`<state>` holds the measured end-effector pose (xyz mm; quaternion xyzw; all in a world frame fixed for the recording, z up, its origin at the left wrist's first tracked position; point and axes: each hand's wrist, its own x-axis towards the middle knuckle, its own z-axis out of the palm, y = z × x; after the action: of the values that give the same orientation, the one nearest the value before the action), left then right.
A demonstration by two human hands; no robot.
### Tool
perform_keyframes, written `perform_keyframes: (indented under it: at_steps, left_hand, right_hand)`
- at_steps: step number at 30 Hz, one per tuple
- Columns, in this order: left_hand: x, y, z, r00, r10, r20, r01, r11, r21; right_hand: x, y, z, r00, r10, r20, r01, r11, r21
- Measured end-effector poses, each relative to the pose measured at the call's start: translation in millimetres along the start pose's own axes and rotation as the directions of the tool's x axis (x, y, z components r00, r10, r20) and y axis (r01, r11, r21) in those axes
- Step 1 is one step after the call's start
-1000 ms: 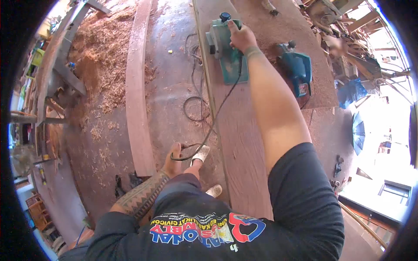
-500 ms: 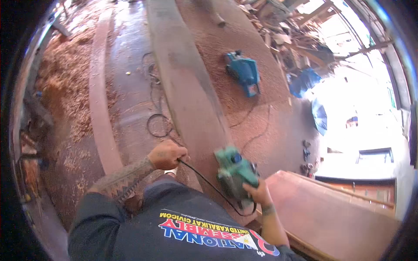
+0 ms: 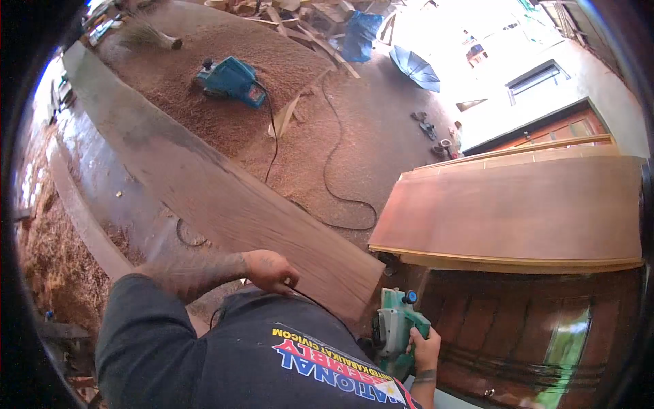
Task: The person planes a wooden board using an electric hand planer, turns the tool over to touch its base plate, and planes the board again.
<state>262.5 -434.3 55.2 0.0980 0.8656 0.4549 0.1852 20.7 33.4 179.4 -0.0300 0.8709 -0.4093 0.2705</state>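
My right hand (image 3: 426, 347) is wrapped round the rear handle of a green electric planer (image 3: 394, 326) with a blue knob. The planer is just past the near right end of a long wooden board (image 3: 225, 198), close to my body. My left hand (image 3: 270, 270) is closed on a black power cord (image 3: 319, 304) over the board's near edge. From that hand the cord runs across my shirt towards the planer. Dark wavy grain shows on the near part of the board, and its far part looks greyer.
A blue power planer (image 3: 233, 80) lies in wood shavings beyond the board, its cord (image 3: 332, 178) trailing on the floor. At right are a flat wooden panel (image 3: 518, 211) and a dark glossy panelled door (image 3: 497, 334). An umbrella (image 3: 414, 67), footwear (image 3: 427, 129) and scrap wood are farther back.
My view has swung to the right. The green planer has gone from over the board to beyond its near end. My left hand still grips the cord.
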Motion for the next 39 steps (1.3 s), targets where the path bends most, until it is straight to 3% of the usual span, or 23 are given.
perform_keyframes:
  at_steps: [5, 8, 12, 15, 16, 19, 21, 22, 24, 26, 28, 30, 31, 33, 35, 37, 38, 39]
  left_hand:
    - [33, 35, 19, 0.993, -0.087, 0.082, 0.088, 0.996, -0.010]
    - [33, 59, 44, 0.972, -0.234, -0.009, 0.233, 0.972, -0.021]
    - [-1, 91, 81, 0.934, -0.282, -0.220, 0.270, 0.959, -0.086]
    - [-37, 115, 114, 0.827, -0.383, -0.412, 0.355, 0.923, -0.147]
    - [-51, 128, 120, 0.779, -0.421, -0.464, 0.346, 0.907, -0.241]
    - [-100, 173, 127, 0.613, -0.559, -0.558, 0.218, 0.799, -0.561]
    - [-128, 195, 131, 0.573, -0.493, -0.654, -0.094, 0.754, -0.650]
    - [-144, 222, 122, 0.546, -0.364, -0.754, -0.237, 0.797, -0.556]
    - [-171, 271, 99, 0.423, -0.048, -0.905, -0.526, 0.800, -0.289]
    - [-197, 308, 74, 0.273, 0.269, -0.924, -0.768, 0.639, -0.041]
    - [-216, 311, 56, 0.070, 0.548, -0.833, -0.875, 0.436, 0.213]
    - [-220, 310, 45, -0.223, 0.634, -0.741, -0.903, 0.151, 0.401]
    - [-208, 314, 42, -0.425, 0.585, -0.691, -0.863, -0.033, 0.503]
    - [-233, 312, 41, -0.606, 0.495, -0.622, -0.778, -0.208, 0.592]
    - [-264, 303, 39, -0.601, 0.495, -0.628, -0.784, -0.209, 0.585]
    - [-306, 289, 35, -0.467, 0.552, -0.691, -0.838, -0.025, 0.546]
    - [-341, 274, 37, -0.328, 0.577, -0.748, -0.853, 0.159, 0.497]
    - [-362, 265, 36, -0.244, 0.572, -0.783, -0.864, 0.239, 0.443]
  right_hand:
    - [2, 17, -12, 0.999, -0.049, -0.001, 0.049, 0.999, -0.007]
    - [16, 7, -22, 0.979, -0.186, 0.078, 0.188, 0.982, -0.015]
    - [43, -36, -22, 0.911, -0.340, 0.233, 0.355, 0.934, -0.024]
    - [66, -71, 9, 0.812, -0.451, 0.370, 0.503, 0.863, -0.053]
    - [73, -81, 23, 0.780, -0.478, 0.404, 0.541, 0.840, -0.051]
    - [87, -108, 79, 0.675, -0.537, 0.506, 0.638, 0.770, -0.035]
    - [92, -125, 118, 0.625, -0.543, 0.561, 0.654, 0.757, 0.003]
    - [90, -134, 136, 0.603, -0.537, 0.590, 0.657, 0.754, 0.014]
    - [89, -154, 174, 0.538, -0.518, 0.665, 0.665, 0.746, 0.043]
    - [68, -168, 222, 0.489, -0.480, 0.728, 0.666, 0.745, 0.045]
    - [33, -189, 274, 0.456, -0.470, 0.756, 0.673, 0.738, 0.053]
    - [5, -204, 327, 0.480, -0.427, 0.766, 0.660, 0.751, 0.006]
    - [-7, -210, 350, 0.501, -0.410, 0.762, 0.652, 0.758, -0.021]
    - [-28, -221, 391, 0.467, -0.391, 0.793, 0.619, 0.785, 0.023]
    - [-53, -229, 428, 0.448, -0.383, 0.808, 0.559, 0.825, 0.081]
    - [-100, -247, 458, 0.420, -0.391, 0.819, 0.522, 0.842, 0.135]
    - [-88, -245, 473, 0.410, -0.397, 0.821, 0.499, 0.851, 0.163]
    - [-90, -246, 485, 0.417, -0.410, 0.811, 0.484, 0.856, 0.184]
